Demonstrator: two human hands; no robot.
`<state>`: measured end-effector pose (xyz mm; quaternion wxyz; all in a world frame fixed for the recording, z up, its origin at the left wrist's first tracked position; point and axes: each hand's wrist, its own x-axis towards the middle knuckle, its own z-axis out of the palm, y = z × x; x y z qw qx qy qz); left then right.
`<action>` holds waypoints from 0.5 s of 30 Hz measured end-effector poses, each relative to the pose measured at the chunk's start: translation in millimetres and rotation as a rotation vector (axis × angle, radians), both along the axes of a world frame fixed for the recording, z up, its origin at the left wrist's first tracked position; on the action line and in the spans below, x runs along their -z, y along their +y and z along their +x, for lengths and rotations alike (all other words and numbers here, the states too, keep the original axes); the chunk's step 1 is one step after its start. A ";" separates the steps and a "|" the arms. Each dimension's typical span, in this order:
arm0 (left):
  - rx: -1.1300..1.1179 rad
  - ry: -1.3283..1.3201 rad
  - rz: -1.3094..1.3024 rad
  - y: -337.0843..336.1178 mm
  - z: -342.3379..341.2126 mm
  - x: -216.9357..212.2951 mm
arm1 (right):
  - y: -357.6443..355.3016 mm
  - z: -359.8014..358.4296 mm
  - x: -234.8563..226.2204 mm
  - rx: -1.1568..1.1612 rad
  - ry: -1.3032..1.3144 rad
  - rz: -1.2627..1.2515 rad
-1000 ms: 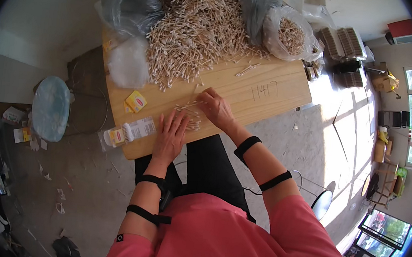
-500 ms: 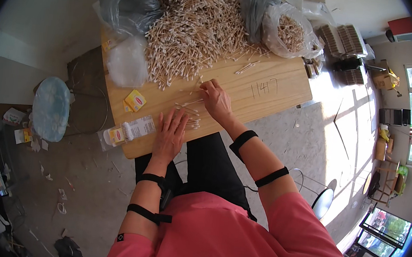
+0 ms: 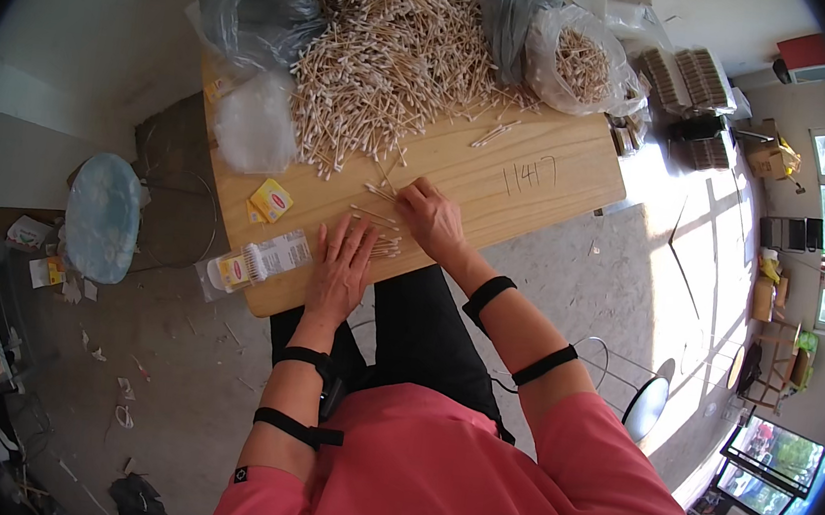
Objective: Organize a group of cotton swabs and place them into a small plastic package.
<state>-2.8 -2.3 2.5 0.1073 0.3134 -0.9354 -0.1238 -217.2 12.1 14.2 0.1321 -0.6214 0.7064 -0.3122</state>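
My left hand (image 3: 340, 260) lies with its fingers stretched out on the wooden table (image 3: 461, 177), close to its near edge. Several cotton swabs (image 3: 388, 247) stick out from beside and under its fingers, and a loose swab (image 3: 375, 216) lies just beyond. To the right, my right hand (image 3: 431, 221) is closed in a pinch on cotton swabs (image 3: 381, 193), whose ends show left of the fingertips. A clear packet of swabs (image 3: 256, 263) with a yellow label rests left of my left hand. Small yellow cards (image 3: 271, 200) lie behind it.
A large heap of cotton swabs (image 3: 402, 65) covers the far part of the table. Grey plastic bags (image 3: 257, 10) flank it, and a clear bag of swabs (image 3: 581, 69) stands at its right. A stack of clear plastic sleeves (image 3: 258, 123) lies left. A round stool (image 3: 102, 217) stands beyond the left edge.
My right hand has come a little nearer to me, away from the heap, with the swabs at its fingertips. My left hand stays in place.
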 end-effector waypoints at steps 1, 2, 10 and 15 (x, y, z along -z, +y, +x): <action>-0.001 -0.003 0.007 0.1 -0.2 -0.3 | 1.6 1.7 0.0 0.002 0.000 0.000; -0.002 -0.006 0.014 0.3 -0.5 -0.5 | 2.8 4.2 0.3 -0.018 -0.003 0.029; -0.001 -0.023 -0.029 1.0 -0.2 1.1 | -20.0 3.9 -1.4 0.189 -0.088 0.015; -0.004 -0.016 -0.039 1.2 -0.3 0.9 | -11.9 -0.2 4.7 0.104 -0.099 0.054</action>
